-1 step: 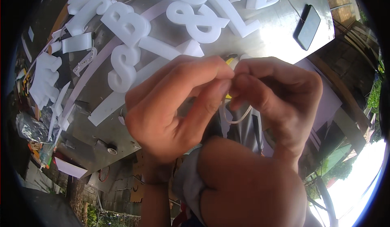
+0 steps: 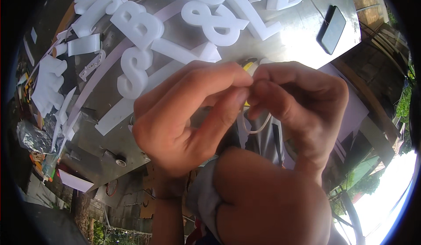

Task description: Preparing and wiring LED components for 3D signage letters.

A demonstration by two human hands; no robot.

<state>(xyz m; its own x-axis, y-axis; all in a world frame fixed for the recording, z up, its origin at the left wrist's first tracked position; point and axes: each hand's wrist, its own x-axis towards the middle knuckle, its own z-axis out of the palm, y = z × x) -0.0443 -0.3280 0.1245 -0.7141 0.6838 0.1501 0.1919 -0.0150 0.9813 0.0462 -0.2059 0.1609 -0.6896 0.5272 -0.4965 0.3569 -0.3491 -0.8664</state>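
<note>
My left hand [image 2: 188, 118] and my right hand [image 2: 302, 104] meet fingertip to fingertip at the middle of the view. Each pinches thumb against forefinger. From the pinched tips a thin pale wire [image 2: 253, 132] hangs in a small loop. Its ends are hidden by the fingers. Part of a yellow thing [image 2: 247, 65] shows just behind the fingertips, mostly covered, so its kind is unclear. Beyond the hands, white block letters lie on a metal table, among them an ampersand [image 2: 213, 23], a B [image 2: 137, 25] and an S [image 2: 133, 73].
A dark phone [image 2: 331, 30] lies at the far right of the metal table [image 2: 298, 34]. White strips [image 2: 116, 117] cross its left side. Crumpled clear plastic [image 2: 34, 137] and scraps crowd the left edge. A small round metal part [image 2: 120, 161] sits near the front edge.
</note>
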